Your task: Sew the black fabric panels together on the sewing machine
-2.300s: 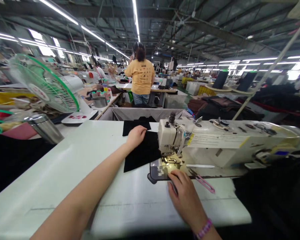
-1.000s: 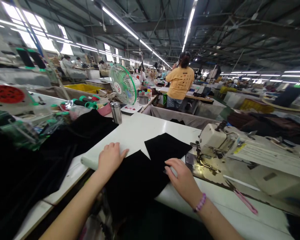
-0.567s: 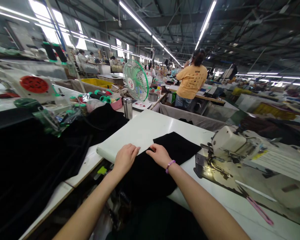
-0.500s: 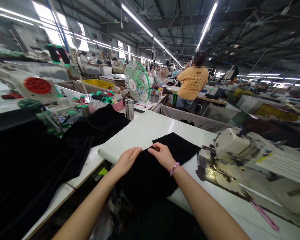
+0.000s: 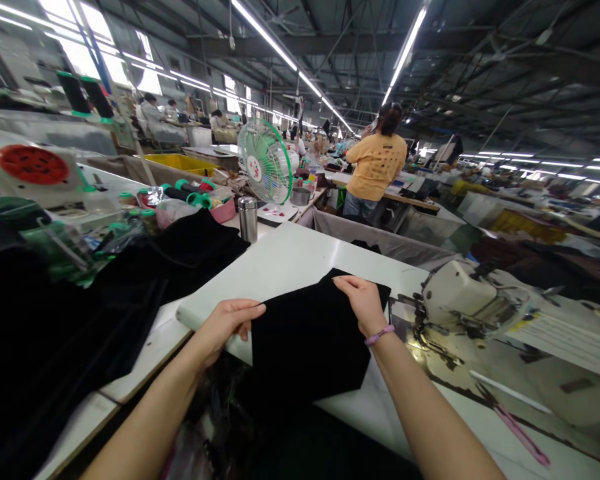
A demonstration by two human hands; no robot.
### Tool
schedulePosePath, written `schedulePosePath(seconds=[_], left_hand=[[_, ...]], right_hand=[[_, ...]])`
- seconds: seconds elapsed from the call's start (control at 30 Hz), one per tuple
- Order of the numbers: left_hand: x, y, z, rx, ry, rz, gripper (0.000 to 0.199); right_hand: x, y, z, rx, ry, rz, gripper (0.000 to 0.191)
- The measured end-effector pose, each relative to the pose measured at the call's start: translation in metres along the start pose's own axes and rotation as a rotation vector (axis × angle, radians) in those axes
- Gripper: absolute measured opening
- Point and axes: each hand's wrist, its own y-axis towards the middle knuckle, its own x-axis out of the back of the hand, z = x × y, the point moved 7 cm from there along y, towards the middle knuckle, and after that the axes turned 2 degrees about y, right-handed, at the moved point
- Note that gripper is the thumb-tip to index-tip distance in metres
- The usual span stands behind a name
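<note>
A piece of black fabric (image 5: 310, 333) is stretched between my two hands over the front of the white table (image 5: 290, 253). My left hand (image 5: 233, 323) pinches its upper left corner between thumb and fingers. Along the top edge, farther right, my right hand (image 5: 361, 300) pinches the cloth; a purple bracelet (image 5: 379, 335) circles that wrist. The lower part of the fabric hangs toward me. To the right of my right hand stands a sewing machine (image 5: 455, 293), apart from the cloth.
Pink-handled snips (image 5: 520, 433) lie by the machine at right. More black cloth (image 5: 70, 333) covers the left table. A steel flask (image 5: 249, 220) and a green fan (image 5: 265, 163) stand beyond. A person in a yellow shirt (image 5: 377, 167) stands farther back.
My hands have moved apart, the left leftward and the right to the right along the edge. The black fabric between them is now spread wider. The view has shifted slightly.
</note>
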Motion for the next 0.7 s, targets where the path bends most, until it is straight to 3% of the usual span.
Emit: schedulePosePath(seconds=[0.13,0.27,0.37,0.5,0.6,0.7], left_hand=[[0.007,0.003,0.010,0.076,0.026,-0.006,0.039],[0.007,0.013,0.003,0.043,0.124,0.048,0.046],[-0.012,0.022,-0.009,-0.028,0.259,0.106,0.050],[-0.051,0.032,-0.017,-0.073,0.653,0.090,0.047],[-0.074,0.047,-0.023,-0.150,0.828,-0.014,0.038],[-0.084,0.068,-0.025,-0.171,0.808,-0.054,0.047]], right_hand=[[-0.003,-0.004,-0.009,0.028,-0.131,0.088,0.036],[0.003,0.021,-0.010,0.050,-0.306,0.142,0.039],[0.005,0.056,-0.012,0.078,-0.436,0.088,0.025],[-0.010,0.086,-0.031,0.012,-0.566,0.076,0.032],[-0.021,0.091,-0.047,-0.060,-0.582,0.105,0.031],[-0.026,0.086,-0.050,-0.060,-0.508,0.158,0.031]])
